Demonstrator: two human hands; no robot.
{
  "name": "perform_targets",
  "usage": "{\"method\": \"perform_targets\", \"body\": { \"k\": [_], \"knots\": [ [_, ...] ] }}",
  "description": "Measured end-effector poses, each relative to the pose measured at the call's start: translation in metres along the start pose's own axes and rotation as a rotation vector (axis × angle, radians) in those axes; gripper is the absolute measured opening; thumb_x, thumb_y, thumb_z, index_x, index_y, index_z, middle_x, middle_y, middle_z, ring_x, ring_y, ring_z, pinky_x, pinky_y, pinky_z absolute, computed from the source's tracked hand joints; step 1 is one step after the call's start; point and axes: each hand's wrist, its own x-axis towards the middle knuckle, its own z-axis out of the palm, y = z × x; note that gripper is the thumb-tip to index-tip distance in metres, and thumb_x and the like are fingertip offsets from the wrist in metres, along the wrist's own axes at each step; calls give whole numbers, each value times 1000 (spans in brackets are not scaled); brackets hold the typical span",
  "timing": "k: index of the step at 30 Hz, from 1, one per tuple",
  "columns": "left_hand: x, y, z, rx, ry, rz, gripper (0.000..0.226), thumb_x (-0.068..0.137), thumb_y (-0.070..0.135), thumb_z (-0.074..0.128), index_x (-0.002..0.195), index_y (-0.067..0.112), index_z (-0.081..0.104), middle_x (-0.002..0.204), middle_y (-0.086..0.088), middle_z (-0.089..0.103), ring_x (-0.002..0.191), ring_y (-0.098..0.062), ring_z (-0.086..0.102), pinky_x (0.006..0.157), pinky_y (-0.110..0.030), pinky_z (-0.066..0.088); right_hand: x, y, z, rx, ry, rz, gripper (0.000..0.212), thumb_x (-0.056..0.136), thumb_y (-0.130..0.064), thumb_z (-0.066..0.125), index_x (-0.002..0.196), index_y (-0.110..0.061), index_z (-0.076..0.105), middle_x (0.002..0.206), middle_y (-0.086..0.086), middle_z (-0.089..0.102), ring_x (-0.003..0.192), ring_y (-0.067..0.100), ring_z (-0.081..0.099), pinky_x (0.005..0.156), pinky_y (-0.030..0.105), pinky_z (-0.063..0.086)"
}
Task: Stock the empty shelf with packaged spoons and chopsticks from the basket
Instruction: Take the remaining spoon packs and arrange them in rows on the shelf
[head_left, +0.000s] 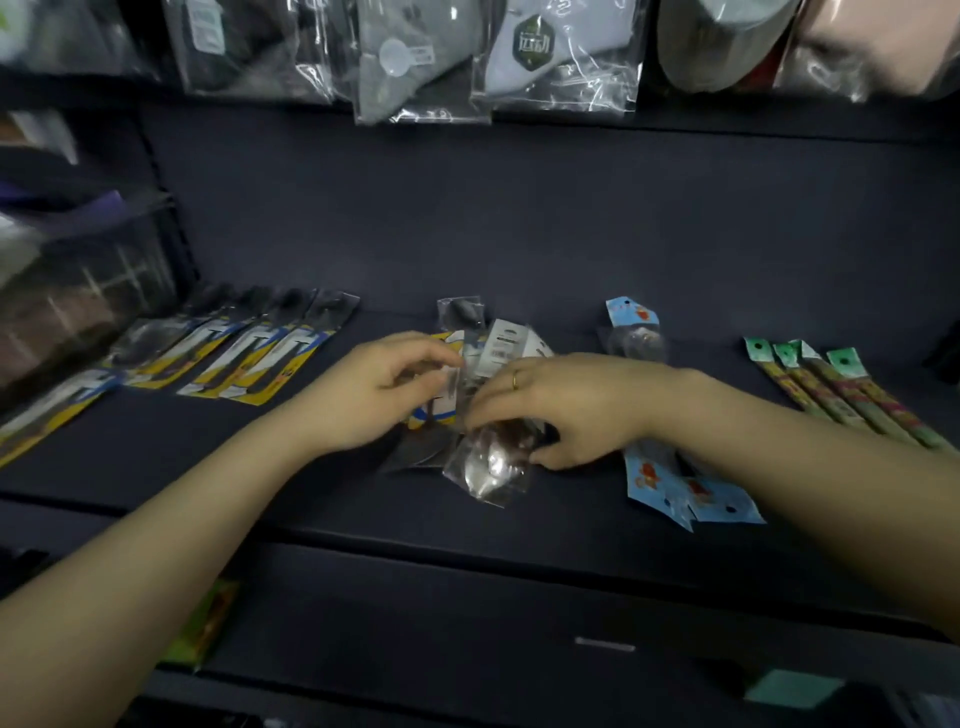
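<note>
Clear spoon packet (488, 467) pinched between both hands, on dark shelf (571, 249)

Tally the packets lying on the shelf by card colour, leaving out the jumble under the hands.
Yellow-and-blue card packets, row at left: 5 in view, and the row may run on past the frame edge
Light blue card packets: about 3
Green-topped packets, at right: 4
Total: about 12

Shelf (519, 249) rear open; hanging bags (421, 67) crowd overhead
</note>
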Motion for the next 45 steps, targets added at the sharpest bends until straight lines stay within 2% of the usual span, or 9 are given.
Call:
{"method": "perform_targets", "body": {
  "k": [9, 14, 17, 20, 25, 31, 35, 38, 45],
  "knots": [
    [-5, 33, 18, -382, 281, 44, 30, 86, 40, 41, 109, 29, 58, 114, 5, 64, 110, -11, 59, 101, -36, 44, -4, 13, 1, -78, 659, 13, 26, 82, -33, 52, 97, -12, 59, 88, 2, 63, 78, 24, 64, 51, 43, 55],
    [-4, 59, 35, -470, 407, 55, 60, 73, 44, 50, 131, 33, 37, 122, 17, 54, 113, 0, 54, 99, -26, 44, 19, -2, -38, 144, 934, 144, 23, 85, -26, 53, 89, -3, 58, 68, -13, 42, 66, 14, 47, 63, 32, 43],
    [-1, 68, 43, -497, 382, 62, 70, 81, 27, 58, 139, 32, 20, 123, 19, 51, 112, 7, 52, 92, -15, 46, 37, -20, -52, 531, 897, 162, 17, 91, -20, 53, 95, -5, 59, 66, -6, 52, 50, 6, 46, 58, 24, 41],
    [-2, 65, 38, -677, 607, -69, 38, 90, 13, 51, 125, 23, 38, 102, 9, 61, 94, -2, 62, 75, -16, 51, 43, -28, -48, 1046, 609, 34, 26, 97, -13, 42, 113, 1, 58, 84, 2, 60, 66, 15, 59, 65, 25, 50],
    [-16, 43, 26, -652, 674, -264, 20, 93, 7, 43, 93, 19, 58, 83, -4, 62, 75, -16, 56, 65, -24, 43, 33, -3, -21, 751, 654, 75, 26, 83, 5, 55, 103, -12, 60, 92, -8, 54, 79, 7, 53, 74, 19, 46],
    [-31, 17, 5, -463, 561, -459, 25, 94, 10, 42, 80, 19, 61, 74, -7, 51, 71, -19, 44, 65, -30, 37, 15, 15, 12, 336, 71, -64, 39, 76, -22, 74, 112, -17, 59, 104, -15, 46, 93, -10, 41, 83, -2, 30],
    [-35, 0, -10, -230, 501, -536, 24, 93, 16, 44, 73, 18, 57, 65, -3, 48, 65, -17, 42, 59, -29, 35, 20, 11, 19, -30, 234, -85, 34, 80, -30, 65, 112, -18, 61, 111, -4, 59, 101, 11, 55, 76, 10, 40],
    [-33, -8, -24, -95, 445, -555, 17, 93, 18, 44, 82, 12, 57, 70, -11, 48, 64, -20, 44, 59, -30, 34, 30, 4, 24, -330, 324, -105, 22, 73, -22, 58, 91, -16, 68, 85, -2, 67, 79, 19, 66, 58, 25, 52],
    [-45, -38, -74, 282, 336, -491, 19, 93, 20, 43, 98, 12, 60, 90, -14, 65, 88, -32, 59, 74, -37, 44, 68, -19, -23, -275, 562, 66, 6, 81, -14, 61, 86, -10, 63, 78, 4, 68, 67, 29, 66, 52, 31, 48]
  ]
}}
